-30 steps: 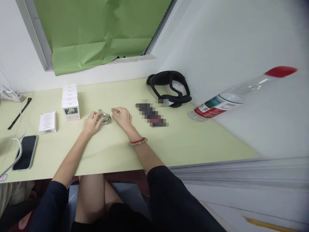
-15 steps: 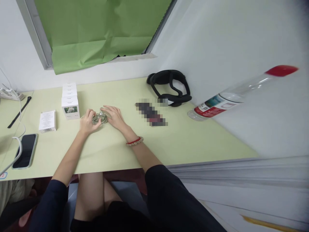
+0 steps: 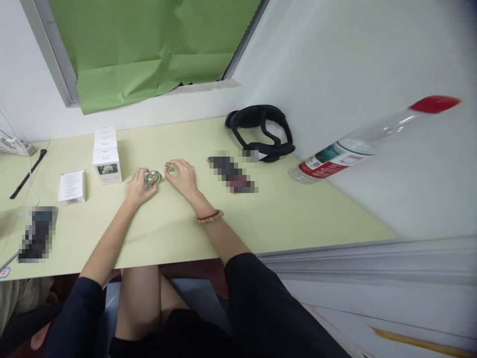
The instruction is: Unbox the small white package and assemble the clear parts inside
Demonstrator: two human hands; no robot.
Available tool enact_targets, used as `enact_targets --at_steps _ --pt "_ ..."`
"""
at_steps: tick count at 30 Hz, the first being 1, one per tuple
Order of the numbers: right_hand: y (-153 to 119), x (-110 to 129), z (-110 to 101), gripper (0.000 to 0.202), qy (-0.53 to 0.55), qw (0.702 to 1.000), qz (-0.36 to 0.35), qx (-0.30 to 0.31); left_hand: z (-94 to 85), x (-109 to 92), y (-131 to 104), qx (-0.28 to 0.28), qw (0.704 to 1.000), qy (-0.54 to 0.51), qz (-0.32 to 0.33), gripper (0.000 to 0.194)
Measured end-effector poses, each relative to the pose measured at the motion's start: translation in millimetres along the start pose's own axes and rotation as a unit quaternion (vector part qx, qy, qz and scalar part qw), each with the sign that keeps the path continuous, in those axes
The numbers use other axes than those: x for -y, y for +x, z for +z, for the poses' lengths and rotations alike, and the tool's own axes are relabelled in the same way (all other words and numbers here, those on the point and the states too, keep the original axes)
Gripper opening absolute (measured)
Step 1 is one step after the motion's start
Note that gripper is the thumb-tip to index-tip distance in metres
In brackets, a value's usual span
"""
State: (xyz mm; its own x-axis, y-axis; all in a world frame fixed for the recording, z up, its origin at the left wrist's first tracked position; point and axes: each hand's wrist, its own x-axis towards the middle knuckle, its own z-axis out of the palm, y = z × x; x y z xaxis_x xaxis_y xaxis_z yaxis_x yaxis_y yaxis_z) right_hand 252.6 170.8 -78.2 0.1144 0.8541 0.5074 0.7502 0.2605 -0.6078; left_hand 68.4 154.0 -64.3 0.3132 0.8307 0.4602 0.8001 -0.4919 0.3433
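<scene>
My left hand [image 3: 137, 187] is closed round a small coiled bundle of pale, shiny cable [image 3: 152, 179], just above the pale green table. Close by on the right, my right hand [image 3: 183, 178] curls its thumb and fingers round a small shiny end piece [image 3: 170, 169], apart from the coil. A row of white boxes [image 3: 108, 166] with a flower picture on the front one stands left of my left hand. Further left lies a single white box [image 3: 72, 188].
A pixelated flat object [image 3: 233, 175] lies right of my right hand. Behind it rests a black headset [image 3: 261, 132]. A clear bottle with a red cap [image 3: 331, 159] stands by the right wall. At the left are a pixelated phone-shaped object [image 3: 38, 234], a black strap [image 3: 29, 174] and white cables.
My right hand has moved slightly right, away from the coil, with the small end piece. My left hand now wraps the coil more closely. The phone at the left is now pixelated.
</scene>
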Motion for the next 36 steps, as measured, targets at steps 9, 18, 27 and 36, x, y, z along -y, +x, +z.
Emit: enact_targets --at_steps 9,18,27,36 --pt "-2 -7 -3 0.025 -0.013 1.000 0.018 -0.001 0.1 5 3 0.057 0.996 -0.001 -0.073 0.050" --pt "-11 -24 -1 0.028 -0.007 0.999 0.041 -0.013 11.4 5 -5 0.035 0.995 -0.072 -0.063 0.026" --pt "-15 -28 -2 0.029 0.001 0.998 0.064 0.000 2.7 -6 -6 0.081 0.993 -0.061 -0.061 0.023" --pt "-16 -35 0 0.021 -0.018 0.998 0.065 0.005 8.7 -7 -6 0.079 0.995 -0.059 -0.034 0.029"
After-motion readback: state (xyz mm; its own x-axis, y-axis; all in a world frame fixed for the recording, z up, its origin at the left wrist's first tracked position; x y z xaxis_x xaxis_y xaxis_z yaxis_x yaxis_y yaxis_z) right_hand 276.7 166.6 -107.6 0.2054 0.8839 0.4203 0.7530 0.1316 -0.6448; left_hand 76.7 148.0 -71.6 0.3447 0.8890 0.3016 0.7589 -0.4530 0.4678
